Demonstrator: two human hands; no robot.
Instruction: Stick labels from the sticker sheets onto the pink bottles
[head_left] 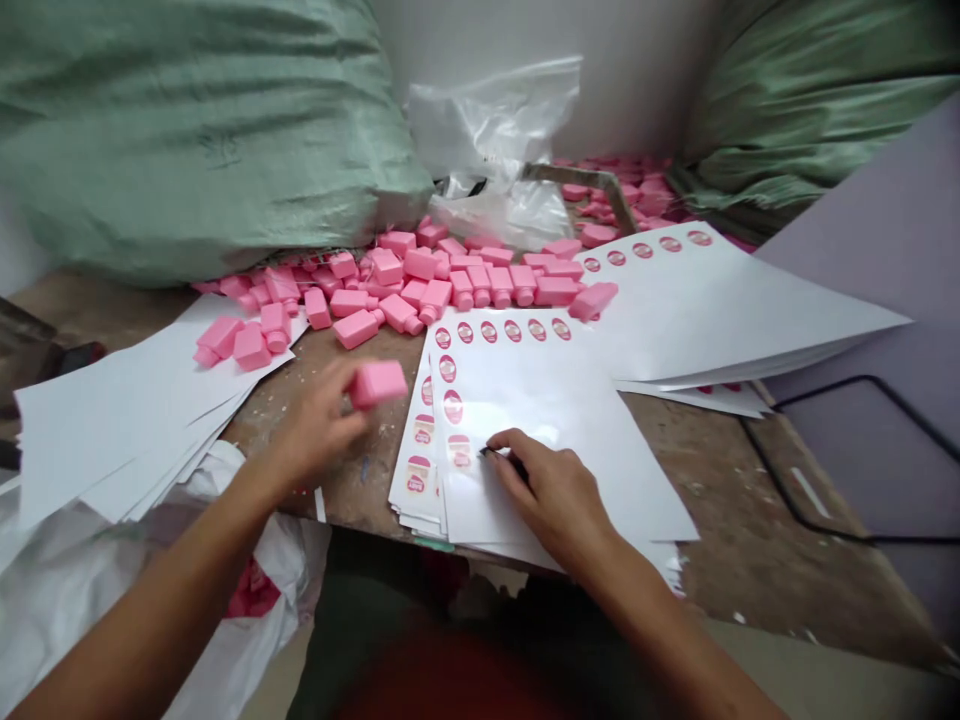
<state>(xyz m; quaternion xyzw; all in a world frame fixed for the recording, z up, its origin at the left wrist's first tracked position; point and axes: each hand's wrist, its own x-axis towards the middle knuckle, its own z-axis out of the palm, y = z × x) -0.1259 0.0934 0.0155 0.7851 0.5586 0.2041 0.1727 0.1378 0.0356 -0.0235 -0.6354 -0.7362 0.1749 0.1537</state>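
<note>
My left hand [322,415] is closed round a small pink plastic bottle [380,384], held above the table and blurred by motion. My right hand [555,485] pinches a small dark pointed tool [484,452]; its kind is hard to make out, as the fingers cover most of it. The tip is beside an oval pink label [459,452] on the white sticker sheet [540,400]. More oval labels run along that sheet's top and left edges. Under it lie other sheets, with some labels [418,474] showing at the left.
Many pink bottles [420,264] lie heaped across the table's back. Some rest on white papers [112,400] at left. More label sheets [720,310] lie at right, near a black wire frame [780,490]. Green sacks [202,140] and a clear plastic bag [510,140] stand behind.
</note>
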